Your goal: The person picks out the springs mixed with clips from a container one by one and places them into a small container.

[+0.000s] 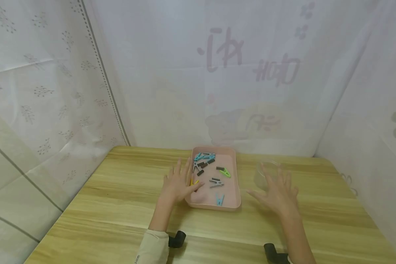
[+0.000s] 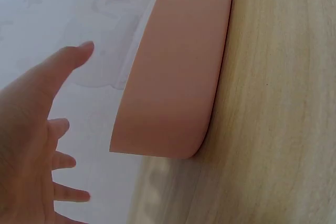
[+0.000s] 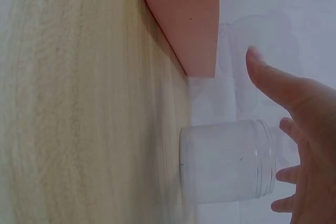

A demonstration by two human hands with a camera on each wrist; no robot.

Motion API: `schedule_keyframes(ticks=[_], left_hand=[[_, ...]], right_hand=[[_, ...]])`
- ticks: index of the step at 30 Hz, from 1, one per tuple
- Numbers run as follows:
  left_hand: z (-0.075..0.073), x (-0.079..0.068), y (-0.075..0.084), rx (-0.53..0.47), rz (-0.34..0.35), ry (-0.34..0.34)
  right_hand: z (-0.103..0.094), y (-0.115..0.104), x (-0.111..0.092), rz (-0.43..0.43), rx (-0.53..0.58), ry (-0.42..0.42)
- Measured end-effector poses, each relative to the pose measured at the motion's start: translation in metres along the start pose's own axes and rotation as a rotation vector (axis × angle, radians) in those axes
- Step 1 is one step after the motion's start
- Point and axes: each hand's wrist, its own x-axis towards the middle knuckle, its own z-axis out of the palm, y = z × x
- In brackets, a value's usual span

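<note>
My left hand (image 1: 176,186) hovers with spread fingers over the left edge of a pink tray (image 1: 230,194), holding nothing. Inside the tray lie several clothespins: blue ones at the far end, a green clothespin (image 1: 226,172), a grey clothespin (image 1: 216,183) and a light blue clothespin (image 1: 220,200) near the front. A yellow clothespin (image 1: 194,182) is partly hidden by the left hand. To the tray's right, my right hand (image 1: 280,194) is spread in front of a clear jar (image 3: 220,162), which stands upright with no lid visible. Its fingertips overlap the jar in the head view.
Several small dark pieces, one a dark strip (image 1: 200,172), lie among the clothespins. The wooden table (image 1: 118,205) reaches back to a white printed curtain (image 1: 165,91), with more curtain at both sides. Black mounts (image 1: 177,240) sit at both wrists.
</note>
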Motion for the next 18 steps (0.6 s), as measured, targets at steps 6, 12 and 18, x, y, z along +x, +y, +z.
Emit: schedule_keyframes(ticks=[6, 12, 18], left_hand=[[-0.0002, 0.0003, -0.0005, 0.002, 0.002, 0.007], [0.0007, 0.0000, -0.0011, -0.040, 0.003, 0.020], [0.0025, 0.0006, -0.0029, -0.108, 0.014, 0.013]], right_hand=[[-0.0004, -0.0020, 0.0004, -0.043, 0.031, 0.045], [-0.0009, -0.0030, 0.0024, -0.080, 0.033, 0.086], [-0.0027, -0.0055, 0.0025, -0.078, 0.031, 0.103]])
